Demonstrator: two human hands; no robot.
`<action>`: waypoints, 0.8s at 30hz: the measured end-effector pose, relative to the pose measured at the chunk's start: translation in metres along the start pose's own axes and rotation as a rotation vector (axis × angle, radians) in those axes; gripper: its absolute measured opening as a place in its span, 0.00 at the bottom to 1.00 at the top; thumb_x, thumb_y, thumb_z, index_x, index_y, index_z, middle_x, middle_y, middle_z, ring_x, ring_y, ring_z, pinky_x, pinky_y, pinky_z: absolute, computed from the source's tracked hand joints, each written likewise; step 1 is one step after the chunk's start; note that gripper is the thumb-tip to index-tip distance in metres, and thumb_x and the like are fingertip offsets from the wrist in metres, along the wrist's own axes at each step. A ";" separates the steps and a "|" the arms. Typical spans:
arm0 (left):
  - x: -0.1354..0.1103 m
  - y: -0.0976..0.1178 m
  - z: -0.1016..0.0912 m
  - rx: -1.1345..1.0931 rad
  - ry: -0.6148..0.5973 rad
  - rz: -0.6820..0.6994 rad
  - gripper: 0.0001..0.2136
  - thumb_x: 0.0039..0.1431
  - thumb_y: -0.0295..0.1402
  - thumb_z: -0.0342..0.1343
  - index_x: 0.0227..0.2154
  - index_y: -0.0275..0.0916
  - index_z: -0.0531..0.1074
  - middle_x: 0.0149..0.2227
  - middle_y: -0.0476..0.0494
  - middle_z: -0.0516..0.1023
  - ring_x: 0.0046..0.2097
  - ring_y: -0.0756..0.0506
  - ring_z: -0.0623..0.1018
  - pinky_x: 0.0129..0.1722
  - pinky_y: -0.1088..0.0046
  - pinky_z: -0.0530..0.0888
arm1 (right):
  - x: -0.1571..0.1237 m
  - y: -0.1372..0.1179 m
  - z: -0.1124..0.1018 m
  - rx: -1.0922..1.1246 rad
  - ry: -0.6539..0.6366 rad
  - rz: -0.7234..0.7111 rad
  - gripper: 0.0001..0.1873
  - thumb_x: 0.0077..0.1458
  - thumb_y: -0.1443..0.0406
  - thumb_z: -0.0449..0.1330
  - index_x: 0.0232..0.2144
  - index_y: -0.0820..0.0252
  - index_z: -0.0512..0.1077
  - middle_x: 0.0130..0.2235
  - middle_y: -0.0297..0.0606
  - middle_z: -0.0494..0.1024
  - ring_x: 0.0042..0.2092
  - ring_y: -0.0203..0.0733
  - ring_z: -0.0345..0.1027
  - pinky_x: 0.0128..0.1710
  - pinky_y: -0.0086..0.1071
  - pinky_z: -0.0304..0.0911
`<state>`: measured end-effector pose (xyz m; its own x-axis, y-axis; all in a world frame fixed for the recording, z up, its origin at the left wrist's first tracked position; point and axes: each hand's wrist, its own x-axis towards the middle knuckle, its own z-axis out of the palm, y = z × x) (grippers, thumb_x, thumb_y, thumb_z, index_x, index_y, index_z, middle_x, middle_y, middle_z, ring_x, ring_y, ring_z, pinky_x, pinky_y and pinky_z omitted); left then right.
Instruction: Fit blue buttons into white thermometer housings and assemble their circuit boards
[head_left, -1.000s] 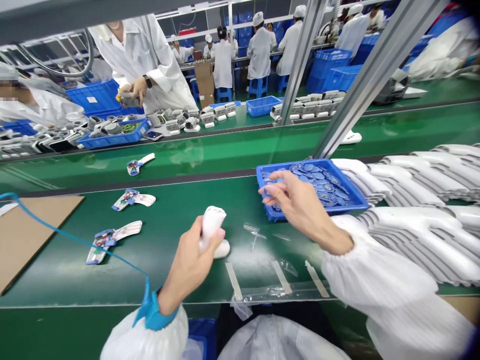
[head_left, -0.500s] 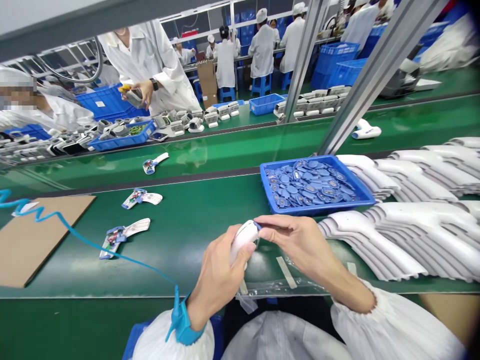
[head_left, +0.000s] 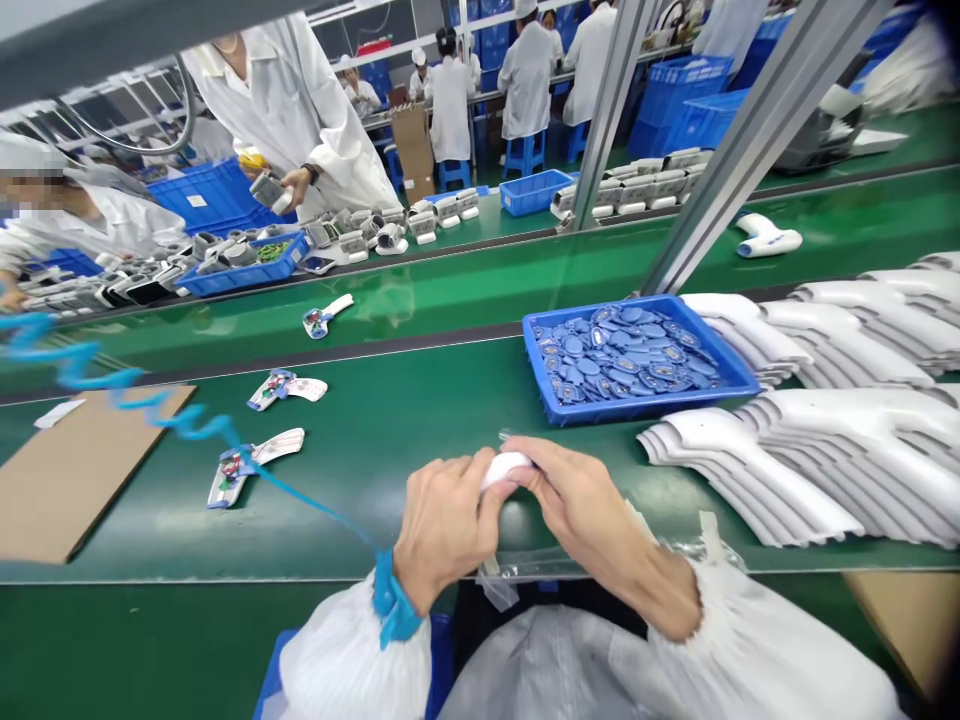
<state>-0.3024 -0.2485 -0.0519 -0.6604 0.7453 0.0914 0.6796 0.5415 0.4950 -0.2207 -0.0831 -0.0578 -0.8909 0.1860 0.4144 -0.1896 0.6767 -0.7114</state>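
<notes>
Over the green table, both my hands close round a white plastic housing [head_left: 502, 467], mostly covered by fingers. My left hand [head_left: 448, 510] wraps its left side, thumb along the near face. A blue wrist strap [head_left: 395, 600] sits on that wrist. My right hand [head_left: 583, 495] grips the housing's right end between thumb and fingers. A bit of clear plastic shows above the right fingertips. Beyond the hands stands a blue tray [head_left: 637, 412] full of blue oval parts [head_left: 622, 350]. White gun-shaped shells [head_left: 750, 460] lie stacked to the right.
At left lie two opened shells with circuit parts [head_left: 287, 388] and a brown cardboard sheet [head_left: 97, 470]. A blue coiled cord [head_left: 172, 410] runs to my wrist. On the belt behind are another opened shell [head_left: 328, 316] and a white gun-shaped housing [head_left: 769, 238]. A metal post [head_left: 720, 160] slants across.
My right hand has come in closer over the housing's end, and the blue piece there is now hidden. The housing has turned. The belt's shells have moved right.
</notes>
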 end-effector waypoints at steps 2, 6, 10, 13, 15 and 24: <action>-0.003 -0.004 0.007 0.006 0.056 0.047 0.11 0.72 0.41 0.49 0.47 0.44 0.74 0.41 0.45 0.80 0.42 0.41 0.75 0.43 0.65 0.64 | -0.009 0.005 0.000 0.014 -0.047 0.052 0.09 0.68 0.67 0.54 0.46 0.56 0.72 0.44 0.35 0.81 0.43 0.37 0.77 0.43 0.30 0.72; -0.008 -0.005 0.027 -0.216 0.337 -0.180 0.14 0.71 0.40 0.49 0.30 0.40 0.71 0.32 0.47 0.74 0.37 0.45 0.71 0.38 0.68 0.63 | -0.024 0.010 -0.003 -0.022 -0.157 0.116 0.09 0.68 0.63 0.55 0.50 0.54 0.68 0.45 0.36 0.76 0.44 0.38 0.73 0.43 0.33 0.70; -0.002 0.002 0.038 -0.400 0.366 -0.416 0.27 0.66 0.45 0.55 0.17 0.39 0.52 0.18 0.53 0.54 0.24 0.51 0.57 0.27 0.70 0.56 | -0.034 -0.003 0.003 -0.052 -0.276 0.104 0.10 0.70 0.62 0.50 0.49 0.55 0.68 0.39 0.35 0.73 0.36 0.38 0.71 0.35 0.35 0.69; 0.005 0.007 0.034 -0.380 0.427 -0.388 0.25 0.64 0.44 0.58 0.19 0.39 0.54 0.19 0.55 0.55 0.23 0.52 0.57 0.27 0.70 0.56 | -0.041 -0.014 0.010 -0.080 -0.211 0.023 0.09 0.70 0.64 0.50 0.48 0.55 0.67 0.40 0.36 0.72 0.34 0.38 0.69 0.33 0.34 0.69; 0.010 0.008 0.031 -0.308 0.438 -0.326 0.23 0.65 0.44 0.57 0.19 0.38 0.57 0.19 0.54 0.59 0.24 0.51 0.59 0.28 0.70 0.56 | -0.046 -0.017 0.014 -0.114 -0.138 -0.049 0.09 0.70 0.65 0.51 0.50 0.56 0.65 0.41 0.37 0.73 0.36 0.39 0.70 0.34 0.35 0.69; 0.018 -0.004 0.028 -0.193 0.374 -0.251 0.20 0.67 0.41 0.53 0.19 0.39 0.64 0.22 0.51 0.68 0.26 0.49 0.65 0.30 0.68 0.58 | -0.042 0.001 0.033 0.050 -0.019 0.338 0.16 0.68 0.53 0.51 0.41 0.57 0.71 0.35 0.37 0.74 0.32 0.39 0.68 0.32 0.33 0.63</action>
<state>-0.3081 -0.2261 -0.0762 -0.8900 0.3905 0.2354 0.4362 0.5784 0.6893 -0.1967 -0.1135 -0.0949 -0.9142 0.3802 0.1402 0.0980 0.5432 -0.8339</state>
